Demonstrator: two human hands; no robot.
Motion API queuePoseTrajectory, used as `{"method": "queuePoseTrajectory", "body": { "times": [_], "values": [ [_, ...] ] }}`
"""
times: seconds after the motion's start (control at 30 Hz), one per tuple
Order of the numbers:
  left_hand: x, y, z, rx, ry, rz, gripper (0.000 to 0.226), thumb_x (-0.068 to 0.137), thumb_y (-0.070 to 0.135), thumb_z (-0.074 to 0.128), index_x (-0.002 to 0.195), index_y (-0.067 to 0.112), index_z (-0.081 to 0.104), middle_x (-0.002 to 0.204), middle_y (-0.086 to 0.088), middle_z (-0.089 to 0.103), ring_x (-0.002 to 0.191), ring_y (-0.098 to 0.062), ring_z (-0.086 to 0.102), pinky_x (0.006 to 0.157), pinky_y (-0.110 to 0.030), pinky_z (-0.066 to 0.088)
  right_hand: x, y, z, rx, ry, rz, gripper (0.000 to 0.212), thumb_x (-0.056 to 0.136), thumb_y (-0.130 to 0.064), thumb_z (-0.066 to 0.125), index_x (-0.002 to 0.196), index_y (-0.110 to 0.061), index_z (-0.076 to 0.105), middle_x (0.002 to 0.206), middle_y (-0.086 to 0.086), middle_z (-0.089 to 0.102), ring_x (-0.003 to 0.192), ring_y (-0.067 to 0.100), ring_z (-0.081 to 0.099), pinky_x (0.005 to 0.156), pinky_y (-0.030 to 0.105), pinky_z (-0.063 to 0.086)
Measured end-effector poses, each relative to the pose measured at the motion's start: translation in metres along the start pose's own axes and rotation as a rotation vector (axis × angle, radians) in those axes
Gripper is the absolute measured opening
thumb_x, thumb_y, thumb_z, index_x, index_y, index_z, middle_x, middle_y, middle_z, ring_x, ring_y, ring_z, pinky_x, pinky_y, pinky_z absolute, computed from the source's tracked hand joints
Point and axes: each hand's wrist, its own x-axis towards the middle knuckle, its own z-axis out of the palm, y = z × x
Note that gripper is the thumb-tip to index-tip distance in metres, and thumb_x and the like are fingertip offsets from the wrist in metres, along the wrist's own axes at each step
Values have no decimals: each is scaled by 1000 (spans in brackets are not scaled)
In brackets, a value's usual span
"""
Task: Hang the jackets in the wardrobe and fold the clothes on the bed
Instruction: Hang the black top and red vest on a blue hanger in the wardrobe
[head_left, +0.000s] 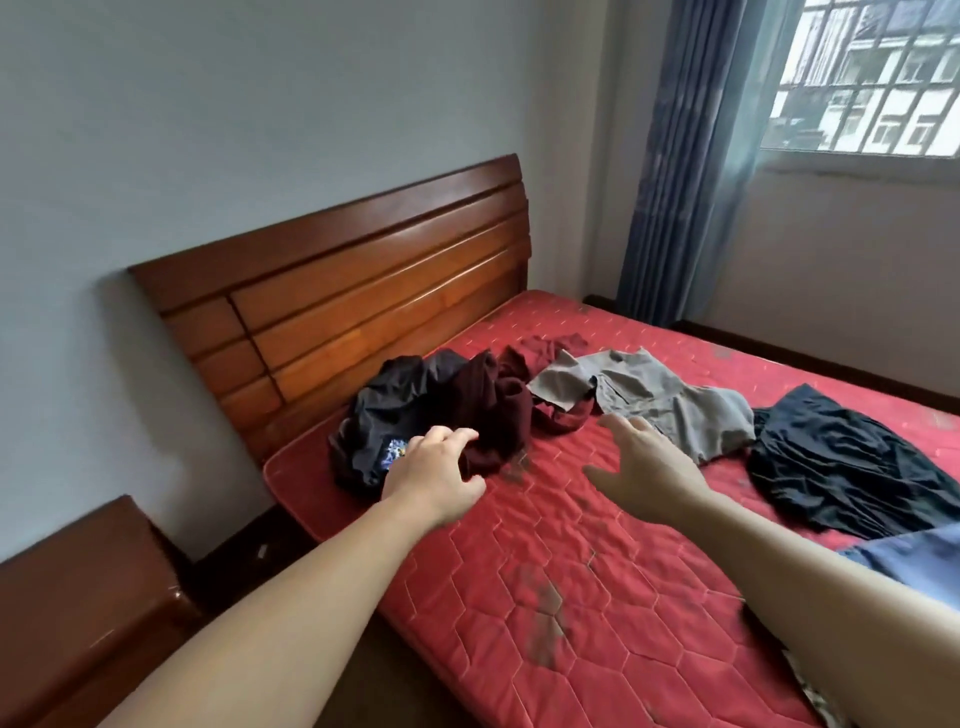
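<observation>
Maroon garment (493, 415) lies crumpled w/ other clothes on red mattress (597, 597) by headboard, left hand (434, 470) pinching its soft, limp edge, right hand (649, 462) spread; probably best lifted at shoulders.

Bare mattress (597, 571) lies open before the clothes pile (467, 410).

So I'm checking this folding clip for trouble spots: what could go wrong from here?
1. The left hand grips the maroon garment, which lies tangled with the black jacket; lifting one may drag the other along.
2. That pile sits near the mattress corner, so a tug could pull clothes onto the floor.
3. The mattress shows dark smudges; clothes folded on them might pick up dirt.
</observation>
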Motion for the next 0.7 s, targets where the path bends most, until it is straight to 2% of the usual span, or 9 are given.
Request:
{"method": "queuePoseTrajectory", "body": {
  "times": [0.27, 0.4, 0.57, 0.7],
  "values": [
    [99, -72, -31, 56, 18, -176, 57, 83, 41, 57, 138, 37, 43, 141, 7, 44, 126, -22, 43, 102, -40, 41, 156, -32, 41, 45, -85, -82, 65, 83, -50, 58, 139, -25, 37, 127, 3, 50, 111, 25, 54, 79, 37, 51],
    [148, -121, -23, 22, -20, -243, 56, 83, 39, 58, 137, 37, 44, 140, 6, 45, 125, -22, 44, 102, -40, 41, 218, -61, 87, 73, -176, -89, 63, 83, -49, 57, 139, -26, 37, 128, 3, 49, 111, 25, 54, 82, 39, 51],
    [230, -211, 27, -103, -93, -333, 53, 85, 37, 58, 136, 34, 45, 138, 3, 46, 123, -24, 46, 97, -41, 44, 299, -93, 182, 207, -292, 56, 62, 82, -49, 59, 137, -26, 40, 128, 1, 47, 108, 21, 59, 84, 39, 53],
    [300, -293, 84, -160, -222, -404, 52, 85, 38, 57, 135, 34, 44, 136, 4, 46, 123, -22, 46, 92, -38, 46, 365, -111, 270, 207, -408, 213, 62, 82, -47, 61, 136, -23, 42, 125, 3, 48, 108, 21, 57, 89, 38, 50]
  ]
}}
